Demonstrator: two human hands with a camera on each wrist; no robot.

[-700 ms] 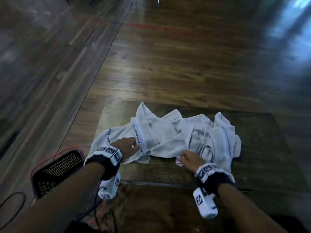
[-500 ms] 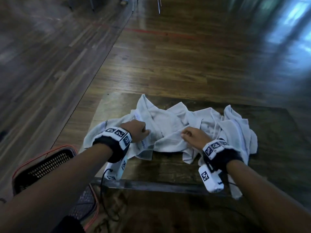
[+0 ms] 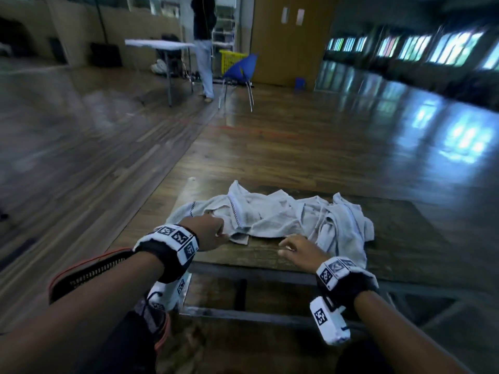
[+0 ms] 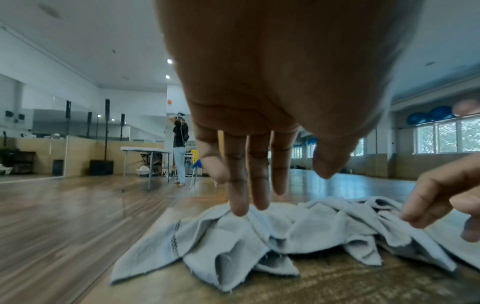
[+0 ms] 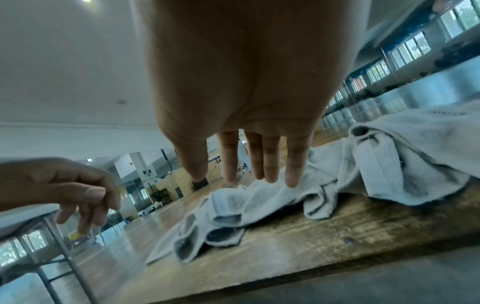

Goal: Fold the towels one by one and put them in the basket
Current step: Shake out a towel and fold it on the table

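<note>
Crumpled white towels [image 3: 272, 215] lie heaped on the wooden desk [image 3: 405, 233], unfolded. Left hand [image 3: 209, 233] hovers at the heap's near-left edge, grip loose, fingers hanging straight, holding nothing. Right hand [image 3: 299, 248] is just near of the heap, over bare desk, fingers spread, empty. Basket [image 3: 89, 271] sits low left, partly behind the left forearm.

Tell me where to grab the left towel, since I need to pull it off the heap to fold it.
Probably the towel's near-left corner, by the dashed stripe, taken from the near left, where the left hand hovers. That end lies flat and single-layered on the table, clear of the heap; the rest is bunched among the others. The right hand could take the near edge.
</note>
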